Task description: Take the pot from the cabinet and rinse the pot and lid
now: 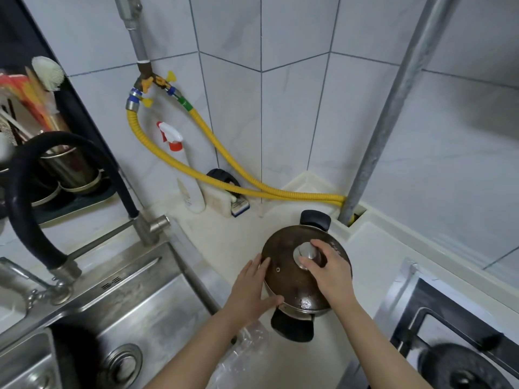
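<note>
A steel pot (292, 328) with two black side handles stands on the cream counter between sink and stove. Its dark glass lid (283, 276) covers it. My right hand (323, 266) is closed around the metal lid knob (304, 252) from above. My left hand (252, 290) lies flat against the pot's left side, fingers spread along the lid rim and thumb near the front handle.
A steel sink (118, 327) with a drain sits left, under a black hose faucet (33, 197). A gas stove (460, 346) is at the right. A spray bottle (188, 175), yellow gas hoses (224, 181) and a grey pipe (387, 119) stand behind. A plastic bag (244, 352) lies at the counter's front.
</note>
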`<state>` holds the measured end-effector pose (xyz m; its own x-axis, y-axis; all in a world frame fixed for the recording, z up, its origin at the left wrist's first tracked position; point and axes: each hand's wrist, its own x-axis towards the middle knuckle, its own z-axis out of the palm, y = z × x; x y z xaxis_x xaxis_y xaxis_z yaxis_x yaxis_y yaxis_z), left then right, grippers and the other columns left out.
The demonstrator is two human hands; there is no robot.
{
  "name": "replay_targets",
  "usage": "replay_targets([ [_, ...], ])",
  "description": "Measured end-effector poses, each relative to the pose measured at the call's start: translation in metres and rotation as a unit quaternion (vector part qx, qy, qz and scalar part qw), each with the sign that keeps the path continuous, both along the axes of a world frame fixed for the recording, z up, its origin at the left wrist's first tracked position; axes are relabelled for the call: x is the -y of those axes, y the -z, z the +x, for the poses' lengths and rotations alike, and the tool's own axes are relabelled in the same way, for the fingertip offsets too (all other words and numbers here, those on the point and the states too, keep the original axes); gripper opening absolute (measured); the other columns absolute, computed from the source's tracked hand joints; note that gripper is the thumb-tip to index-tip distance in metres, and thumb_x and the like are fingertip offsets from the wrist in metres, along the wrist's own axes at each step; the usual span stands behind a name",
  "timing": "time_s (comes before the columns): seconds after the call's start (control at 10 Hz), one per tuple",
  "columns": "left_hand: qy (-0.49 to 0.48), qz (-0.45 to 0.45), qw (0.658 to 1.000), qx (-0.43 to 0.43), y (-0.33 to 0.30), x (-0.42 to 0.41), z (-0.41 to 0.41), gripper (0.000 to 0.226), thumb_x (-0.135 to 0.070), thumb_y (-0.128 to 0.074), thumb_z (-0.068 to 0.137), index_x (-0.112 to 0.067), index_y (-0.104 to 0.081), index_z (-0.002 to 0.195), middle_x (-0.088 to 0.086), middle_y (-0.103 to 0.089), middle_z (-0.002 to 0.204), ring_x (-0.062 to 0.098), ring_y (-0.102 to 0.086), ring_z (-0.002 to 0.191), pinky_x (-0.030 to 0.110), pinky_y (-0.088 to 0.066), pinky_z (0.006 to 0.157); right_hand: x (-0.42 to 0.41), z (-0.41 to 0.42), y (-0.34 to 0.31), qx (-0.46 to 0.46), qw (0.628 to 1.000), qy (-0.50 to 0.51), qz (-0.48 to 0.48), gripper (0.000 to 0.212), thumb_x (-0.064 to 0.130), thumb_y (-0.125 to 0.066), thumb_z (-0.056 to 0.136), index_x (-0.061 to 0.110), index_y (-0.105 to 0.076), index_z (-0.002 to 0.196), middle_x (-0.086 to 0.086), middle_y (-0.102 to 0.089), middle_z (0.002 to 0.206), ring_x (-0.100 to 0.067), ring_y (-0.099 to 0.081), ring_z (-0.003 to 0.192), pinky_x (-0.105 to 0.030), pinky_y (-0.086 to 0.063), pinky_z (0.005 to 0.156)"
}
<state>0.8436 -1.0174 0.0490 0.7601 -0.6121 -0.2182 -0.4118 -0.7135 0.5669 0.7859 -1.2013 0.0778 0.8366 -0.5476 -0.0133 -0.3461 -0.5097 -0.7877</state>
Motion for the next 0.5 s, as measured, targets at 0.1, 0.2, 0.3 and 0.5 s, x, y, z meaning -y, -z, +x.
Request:
replay_targets([
  [0.1,0.003,-0.007,1.000,-0.008,0.002,0.001,-0.001,0.092,-0.054,-0.059,0.083,-0.027,-0.003,0.151,-0.004,0.004,0.161,0.019,-0.006,0.147,0.037,-0.014,0.120,0.001,0.000,-0.001,0.004,0.999,-0.031,-0.016,0.046,0.029,-0.067,0.083,0.023,-0.051,0.127,0.000,-0.057,0.129,-0.018,-0.050,0.119,-0.028,-0.035,0.098],
  [0.2,-0.003,-0.001,1.000,-0.008,0.002,0.001,0.000,0.093,-0.056,-0.059,0.081,-0.028,-0.003,0.150,-0.006,0.002,0.161,0.018,-0.011,0.146,0.041,-0.018,0.119,0.000,0.000,0.002,0.022,0.999,-0.040,-0.021,0.043,0.024,-0.066,0.084,0.020,-0.050,0.124,-0.001,-0.057,0.127,-0.018,-0.050,0.118,-0.031,-0.037,0.101],
  [0.3,-0.007,0.027,1.000,-0.007,-0.001,0.000,0.001,0.093,-0.060,-0.059,0.079,-0.031,-0.006,0.150,-0.008,-0.001,0.161,0.021,-0.014,0.146,0.049,-0.022,0.116,-0.001,-0.001,0.003,0.034,0.998,-0.041,-0.020,0.042,0.022,-0.066,0.084,0.020,-0.050,0.123,-0.002,-0.057,0.124,-0.019,-0.051,0.117,-0.030,-0.038,0.100],
  [0.5,0.023,0.136,0.989,0.056,-0.033,0.008,0.004,0.081,-0.051,-0.052,0.085,-0.025,-0.010,0.149,0.000,-0.014,0.159,0.031,-0.017,0.144,0.056,-0.018,0.113,-0.007,0.003,-0.023,-0.083,0.983,-0.067,-0.147,0.050,0.031,-0.060,0.087,0.017,-0.045,0.132,-0.006,-0.052,0.133,-0.024,-0.049,0.121,-0.035,-0.038,0.103],
])
